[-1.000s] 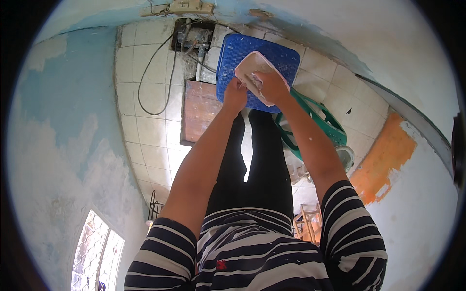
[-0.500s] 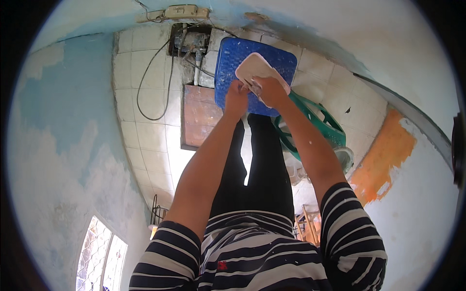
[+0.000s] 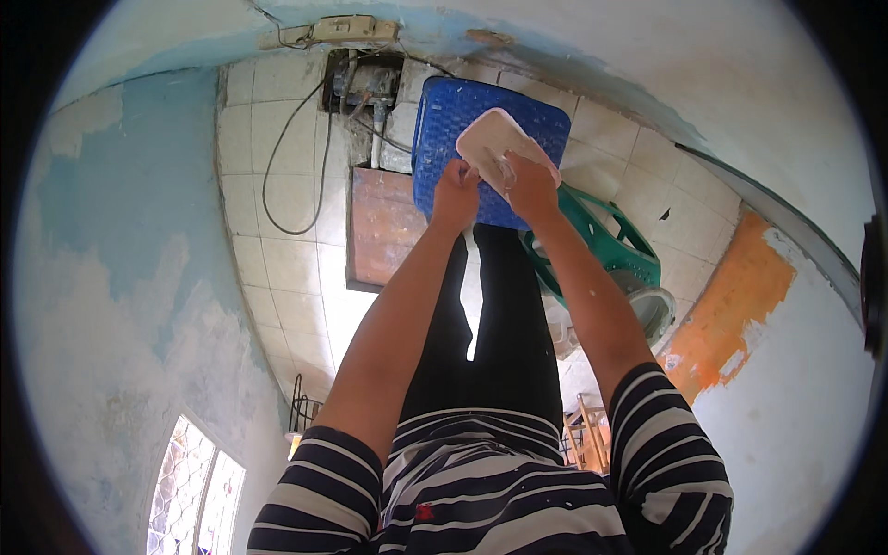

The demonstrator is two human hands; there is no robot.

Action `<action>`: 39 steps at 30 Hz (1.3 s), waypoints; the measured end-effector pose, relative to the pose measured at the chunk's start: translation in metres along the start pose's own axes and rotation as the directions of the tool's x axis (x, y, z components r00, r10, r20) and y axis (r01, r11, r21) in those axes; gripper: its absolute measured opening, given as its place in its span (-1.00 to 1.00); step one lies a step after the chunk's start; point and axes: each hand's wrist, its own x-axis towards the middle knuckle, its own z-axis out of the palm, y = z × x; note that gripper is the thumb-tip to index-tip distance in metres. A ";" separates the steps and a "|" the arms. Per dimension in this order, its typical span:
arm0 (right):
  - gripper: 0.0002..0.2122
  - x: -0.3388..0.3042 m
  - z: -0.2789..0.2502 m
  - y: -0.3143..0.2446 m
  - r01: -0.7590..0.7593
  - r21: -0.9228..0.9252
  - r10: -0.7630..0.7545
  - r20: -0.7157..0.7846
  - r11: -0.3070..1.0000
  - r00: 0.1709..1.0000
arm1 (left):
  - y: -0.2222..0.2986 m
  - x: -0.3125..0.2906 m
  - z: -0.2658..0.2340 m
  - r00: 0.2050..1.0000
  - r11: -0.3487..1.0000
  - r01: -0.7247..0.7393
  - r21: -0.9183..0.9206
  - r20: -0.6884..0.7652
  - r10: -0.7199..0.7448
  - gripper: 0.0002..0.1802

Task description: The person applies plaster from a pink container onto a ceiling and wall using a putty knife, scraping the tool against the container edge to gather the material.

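Observation:
A shallow pink-rimmed tray (image 3: 488, 129) with pale, paste-like stuff in it is tilted over a blue plastic stool (image 3: 437, 120) with a woven-pattern top. At the tray's near left edge my left hand (image 3: 455, 196) is closed, its curled fingers seemingly gripping the rim. My right hand (image 3: 532, 190) reaches over the tray from the right. Its fingers are bent together over the paste and whitish at the tips. Whatever they pinch, if anything, is too small to make out.
A green plastic stool (image 3: 638, 245) lies tipped right of the blue one, by a translucent bucket (image 3: 657, 310). A brownish board (image 3: 379, 222) covers floor at the left. Behind it, pipes fill a floor pit (image 3: 370, 83); a black cable (image 3: 270, 176) loops across tiles.
My right hand has shifted slightly right and nearer over the tray, its fingers now more bent. The left hand has moved slightly right and nearer the body. The tray has shifted slightly right and nearer.

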 end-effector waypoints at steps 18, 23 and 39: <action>-0.60 -0.003 0.009 0.017 0.065 -0.102 -0.078 -0.128 0.993 0.989 | 0.013 0.009 0.007 0.999 0.995 -0.013 0.099 -0.027 0.016 -0.73; -0.56 -0.017 -0.034 0.009 -0.158 0.164 0.166 -0.038 0.974 0.985 | 0.007 0.009 0.005 0.998 0.996 0.015 0.086 -0.055 -0.011 -0.71; -0.61 -0.009 -0.016 0.019 -0.075 0.033 0.078 -0.105 0.997 0.991 | 0.024 0.004 0.002 0.999 0.991 -0.026 0.131 -0.023 0.029 -0.70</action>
